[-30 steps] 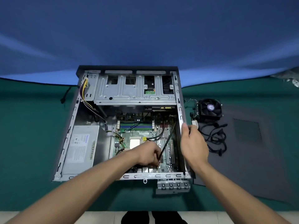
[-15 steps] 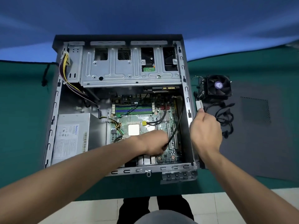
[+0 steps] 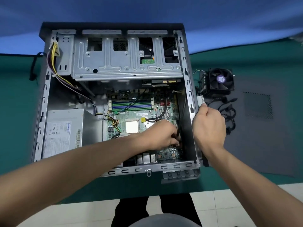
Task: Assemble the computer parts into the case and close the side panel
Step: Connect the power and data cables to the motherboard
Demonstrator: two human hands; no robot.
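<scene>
Inside the open grey metal computer case, which lies on its side on the green table mat, your left hand reaches down over the green motherboard, fingers curled round a black cable near the case's right wall. Your right hand sits at that same right wall, pinching a small white connector just above the rim. Right of the case, the black CPU cooler fan rests on the dark grey side panel, with a tangle of loose black cables beside your right hand. At the case's left, the silver power supply sits in place.
</scene>
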